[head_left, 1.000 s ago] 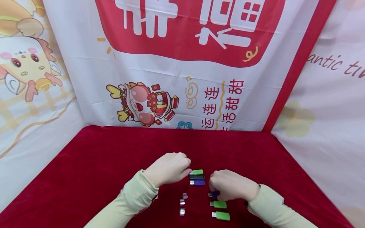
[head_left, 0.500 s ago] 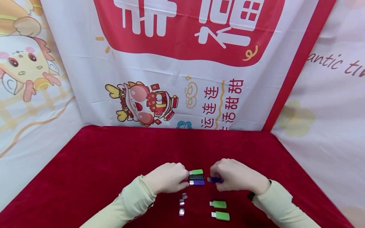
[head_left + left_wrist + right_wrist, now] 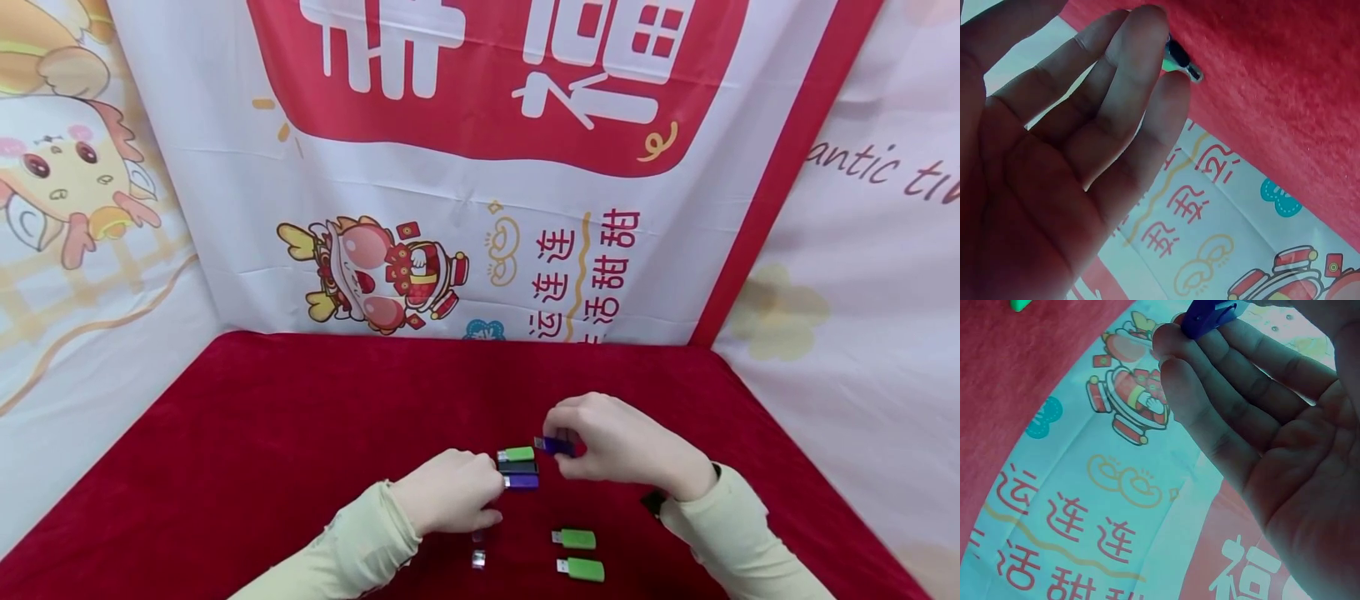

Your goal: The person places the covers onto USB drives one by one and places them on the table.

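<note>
My right hand [image 3: 615, 437] pinches a dark blue USB stick [image 3: 555, 446] above the table, its metal plug pointing left. In the right wrist view the blue USB stick [image 3: 1207, 317] sits at the fingertips. Close to its left lie a green USB stick [image 3: 517, 454], a black USB stick [image 3: 519, 468] and another blue USB stick [image 3: 522, 482], stacked side by side. My left hand [image 3: 450, 493] hovers over the small clear caps, fingers loosely bent and thumb apart; no object shows in its grasp. One clear cap [image 3: 478, 559] shows below it; others are mostly hidden by the hand.
Two green USB sticks, an upper green stick [image 3: 574, 538] and a lower green stick [image 3: 581, 569], lie at the front right. A red velvet cloth [image 3: 300, 400] covers the table. Printed fabric [image 3: 480, 183] hangs behind and at both sides.
My right hand has lifted the blue USB stick off the table and carried it away from me, beside the row. The left hand has come back from the row towards the clear caps.
</note>
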